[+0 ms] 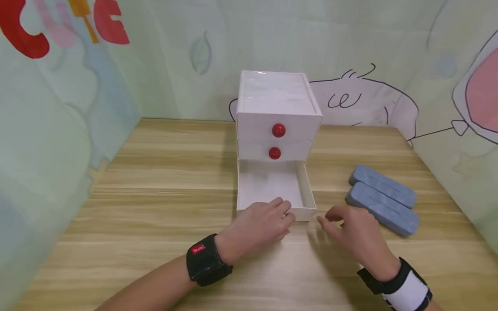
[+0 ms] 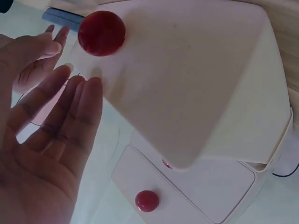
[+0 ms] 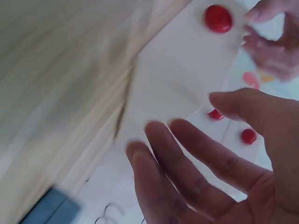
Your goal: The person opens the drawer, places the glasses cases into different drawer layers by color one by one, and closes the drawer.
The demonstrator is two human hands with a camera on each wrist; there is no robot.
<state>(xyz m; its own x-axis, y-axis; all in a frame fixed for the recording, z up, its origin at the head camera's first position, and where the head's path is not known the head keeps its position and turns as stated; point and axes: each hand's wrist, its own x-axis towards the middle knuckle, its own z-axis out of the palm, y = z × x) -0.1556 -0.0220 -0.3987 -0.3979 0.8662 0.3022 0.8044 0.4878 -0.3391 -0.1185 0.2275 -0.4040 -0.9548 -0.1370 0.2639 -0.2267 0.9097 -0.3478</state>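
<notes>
A white drawer cabinet stands on the wooden table, its bottom drawer pulled out and bare inside. My left hand is at the front of this drawer with its fingers loosely bent. The left wrist view shows its fingertips beside the drawer's red knob, gripping nothing; whether they touch the drawer's edge I cannot tell. Just off the drawer's front right corner is my right hand. Its thumb and fingers are apart with nothing between them, as the right wrist view also shows.
Two blue-grey oblong cases lie side by side on the table to the right. Two upper drawers with red knobs are closed. Printed cloth walls enclose the table at the back and sides.
</notes>
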